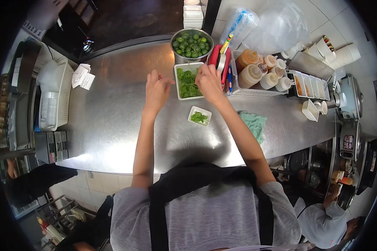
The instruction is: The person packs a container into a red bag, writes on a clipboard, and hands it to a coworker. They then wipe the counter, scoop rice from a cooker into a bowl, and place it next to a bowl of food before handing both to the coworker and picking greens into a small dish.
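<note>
A white rectangular tray [178,89] filled with green leafy herbs [187,88] sits on the steel counter in front of me. My right hand [210,85] reaches over its right side, with bent fingers pinched together at the leaves; the fingertips are partly hidden. Just left of the tray, my left hand [157,91] is raised with loosely bent fingers and the thumb stretched toward the tray. Nothing shows in it. Closer to me stands a small white dish [192,111] holding a little heap of the same green leaves [200,117].
Behind the tray is a metal bowl [174,49] of green limes. To the right stand a red tape dispenser [214,55], a basket [255,90] of sauce bottles and a green cloth [252,124]. Papers [83,77] and a white basket [63,94] lie left. Other people are at both sides.
</note>
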`<action>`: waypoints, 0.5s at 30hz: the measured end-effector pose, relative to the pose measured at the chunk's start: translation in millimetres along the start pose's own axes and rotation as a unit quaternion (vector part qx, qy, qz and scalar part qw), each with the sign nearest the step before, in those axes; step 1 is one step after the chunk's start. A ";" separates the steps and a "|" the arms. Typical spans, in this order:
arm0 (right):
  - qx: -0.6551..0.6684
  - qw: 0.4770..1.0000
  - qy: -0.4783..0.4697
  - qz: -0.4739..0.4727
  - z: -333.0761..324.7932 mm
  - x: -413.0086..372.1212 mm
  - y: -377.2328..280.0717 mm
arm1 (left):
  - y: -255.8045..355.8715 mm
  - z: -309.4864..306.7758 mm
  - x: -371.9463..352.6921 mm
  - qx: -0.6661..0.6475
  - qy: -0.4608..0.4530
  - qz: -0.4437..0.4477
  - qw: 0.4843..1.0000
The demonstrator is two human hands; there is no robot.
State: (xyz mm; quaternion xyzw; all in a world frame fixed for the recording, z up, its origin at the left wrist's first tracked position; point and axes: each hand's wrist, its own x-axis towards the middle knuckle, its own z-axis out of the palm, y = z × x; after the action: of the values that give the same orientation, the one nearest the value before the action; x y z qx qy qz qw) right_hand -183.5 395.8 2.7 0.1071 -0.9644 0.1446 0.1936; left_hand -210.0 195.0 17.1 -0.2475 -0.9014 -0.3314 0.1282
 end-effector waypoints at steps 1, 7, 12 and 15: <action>0.048 0.998 0.026 -0.001 -3.7 1.0 3.1 | 0.0 -1.1 -3.5 -0.010 0.019 -0.017 1.000; 0.184 0.977 0.101 0.034 -7.2 -3.7 17.6 | 9.4 13.3 -15.9 -0.070 0.079 -0.067 0.992; 0.183 0.974 0.129 0.042 -6.9 -7.7 14.8 | 29.8 40.5 -5.8 -0.184 0.096 -0.130 0.970; 0.176 0.976 0.124 0.037 -7.6 -8.3 10.9 | 27.8 55.2 -2.1 -0.197 0.108 -0.149 0.963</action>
State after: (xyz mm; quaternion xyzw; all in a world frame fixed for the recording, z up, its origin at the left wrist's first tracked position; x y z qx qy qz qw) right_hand -176.2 409.7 3.6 0.0854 -0.8958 0.3309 0.2841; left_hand -197.1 249.0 -10.2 -0.0933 -0.8259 -0.5423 0.1232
